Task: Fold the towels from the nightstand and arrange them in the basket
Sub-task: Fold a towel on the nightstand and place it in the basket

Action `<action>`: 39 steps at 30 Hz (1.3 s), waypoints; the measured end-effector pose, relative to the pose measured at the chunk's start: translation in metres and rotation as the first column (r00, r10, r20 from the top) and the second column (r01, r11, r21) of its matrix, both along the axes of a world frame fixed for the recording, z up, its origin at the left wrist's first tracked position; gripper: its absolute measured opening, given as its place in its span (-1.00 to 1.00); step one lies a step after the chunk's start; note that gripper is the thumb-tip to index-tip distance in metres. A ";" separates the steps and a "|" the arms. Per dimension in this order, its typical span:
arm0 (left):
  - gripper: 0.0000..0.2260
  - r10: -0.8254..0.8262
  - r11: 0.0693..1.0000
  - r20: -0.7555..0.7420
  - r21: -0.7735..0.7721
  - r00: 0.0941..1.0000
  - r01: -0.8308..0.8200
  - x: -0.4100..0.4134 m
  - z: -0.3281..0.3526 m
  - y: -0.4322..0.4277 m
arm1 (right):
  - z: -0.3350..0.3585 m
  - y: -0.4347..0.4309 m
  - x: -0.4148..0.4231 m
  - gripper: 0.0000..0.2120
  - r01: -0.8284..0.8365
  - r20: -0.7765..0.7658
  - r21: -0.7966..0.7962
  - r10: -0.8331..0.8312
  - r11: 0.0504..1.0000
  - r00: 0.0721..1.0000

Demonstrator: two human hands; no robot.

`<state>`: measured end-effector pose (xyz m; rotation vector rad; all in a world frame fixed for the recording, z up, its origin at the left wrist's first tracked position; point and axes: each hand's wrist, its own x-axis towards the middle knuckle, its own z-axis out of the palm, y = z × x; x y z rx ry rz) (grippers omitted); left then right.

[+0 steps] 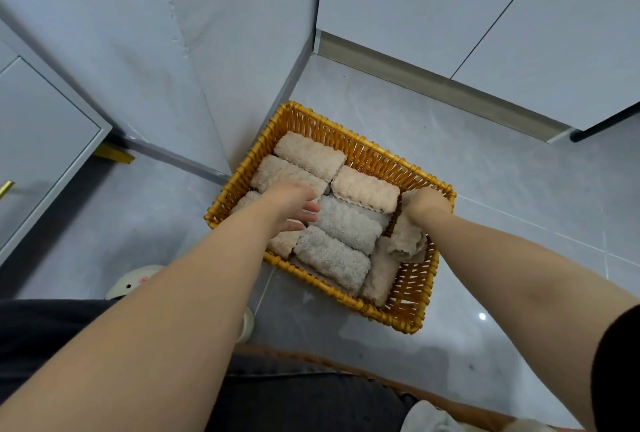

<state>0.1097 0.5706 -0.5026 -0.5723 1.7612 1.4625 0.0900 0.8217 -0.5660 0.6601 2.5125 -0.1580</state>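
A yellow wicker basket (367, 154) stands on the grey floor against a wall corner. Several folded towels fill it: beige ones (310, 154) at the far side and grey ones (332, 257) nearer me. My left hand (294, 203) reaches into the basket's left half with straight fingers that touch a grey towel (346, 220). Over the basket's right side, my right hand (424, 205) grips a beige towel (408, 237) that hangs crumpled below the fist, just inside the right wall.
A grey nightstand (41, 141) with gold legs and handle stands at the left. White cabinet doors (450, 9) rise behind the basket. Light slippers (135, 281) show by my dark trousers. A pale cloth (429, 417) lies at the bottom edge.
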 end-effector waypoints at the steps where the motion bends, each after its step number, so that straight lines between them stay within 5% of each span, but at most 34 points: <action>1: -0.68 0.004 1.000 0.003 -0.004 1.000 -0.004 0.000 -0.001 -0.001 | -0.005 0.000 0.000 -0.73 0.049 -0.041 -0.020 -0.049 0.999 0.998; 12: -0.70 -0.010 1.000 0.040 -0.025 0.999 0.011 0.000 -0.003 0.002 | -0.057 -0.007 0.005 -0.64 0.357 -0.168 -0.229 -0.398 0.906 0.902; 16: -0.74 -0.017 0.999 0.039 -0.041 0.999 0.019 -0.002 -0.008 0.000 | -0.051 -0.014 0.026 -0.65 0.160 -0.510 0.013 -0.131 0.987 0.850; 19: -0.88 -0.242 0.946 -0.120 -0.249 0.963 0.207 -0.004 -0.018 -0.007 | -0.057 -0.025 0.037 -0.59 0.018 -0.548 0.052 0.014 0.998 0.836; 21: -0.84 -0.610 0.730 -0.147 -0.488 0.779 0.479 0.000 -0.025 -0.019 | -0.064 -0.033 0.039 -0.54 0.053 -0.459 0.022 -0.037 0.998 0.888; 23: -0.63 -0.874 0.392 0.067 -0.488 0.481 0.780 0.008 -0.026 -0.024 | -0.069 -0.035 0.041 -0.51 0.171 -0.315 -0.010 -0.166 0.985 0.935; 25: -0.49 -0.948 0.048 0.269 -0.409 0.171 0.911 0.016 -0.029 -0.026 | -0.073 -0.037 0.041 -0.47 0.197 -0.179 -0.002 -0.194 0.980 0.965; 27: -0.55 -0.953 -0.071 0.292 -0.463 0.076 0.884 0.016 -0.034 -0.024 | -0.073 -0.040 0.038 -0.41 0.188 -0.139 0.035 -0.182 0.982 0.973; 31: -0.75 -0.957 0.008 0.232 -0.576 0.173 0.818 0.012 -0.035 -0.026 | -0.057 -0.055 0.025 -0.39 0.196 -0.399 0.053 -0.159 0.979 0.903; 34: -0.77 -0.950 0.023 0.244 -0.570 0.196 0.821 0.012 -0.036 -0.029 | -0.042 -0.082 0.015 -0.43 -0.116 -0.527 -0.069 0.062 0.991 0.847; 39: -0.71 -0.917 0.187 0.165 -0.625 0.363 0.758 0.005 -0.025 -0.044 | -0.007 -0.139 -0.007 -0.56 -0.517 -0.604 -0.224 0.299 0.826 0.739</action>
